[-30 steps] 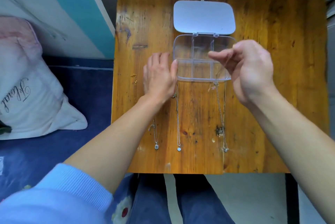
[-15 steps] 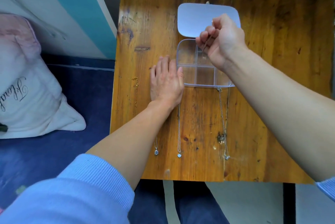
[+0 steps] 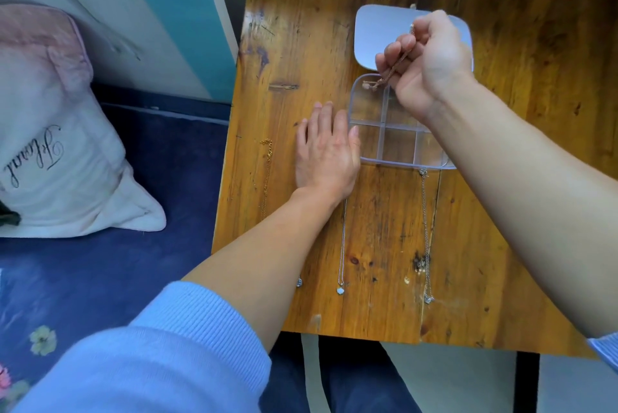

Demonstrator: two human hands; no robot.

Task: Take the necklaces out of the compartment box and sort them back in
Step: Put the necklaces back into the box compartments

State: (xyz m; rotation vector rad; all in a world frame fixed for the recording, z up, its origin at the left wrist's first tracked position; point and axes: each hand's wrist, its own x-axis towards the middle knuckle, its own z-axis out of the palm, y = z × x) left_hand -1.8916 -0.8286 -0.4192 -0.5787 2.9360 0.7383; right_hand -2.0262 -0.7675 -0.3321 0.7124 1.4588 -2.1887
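Right hand: raised over the far part of the box, fingers curled into a loose fist, pinching a thin rose-gold necklace. The chain runs from the fist down toward the far left compartment, its lower end at or just inside that compartment's rim.

Left hand: flat on the table, palm down, fingers together and extended, thumb edge touching the left wall of the box. Holds nothing.

Box: clear plastic, divided into compartments, lying open near the middle of the table. Visible compartments look bare apart from the rose-gold chain's end; the right side is hidden by the right forearm. Lid: pale, rounded corners, folded back flat on the far side.

Silver necklace: stretched straight on the table from the near edge of the box toward the person, pendant at the near end.

Second silver necklace: straight, emerging from under the left wrist, pendant at the near end.

Gold chain: straight, left of the left hand, apart from it.

Table: worn varnished wood.

Pillow: white, script lettering, left of the table.
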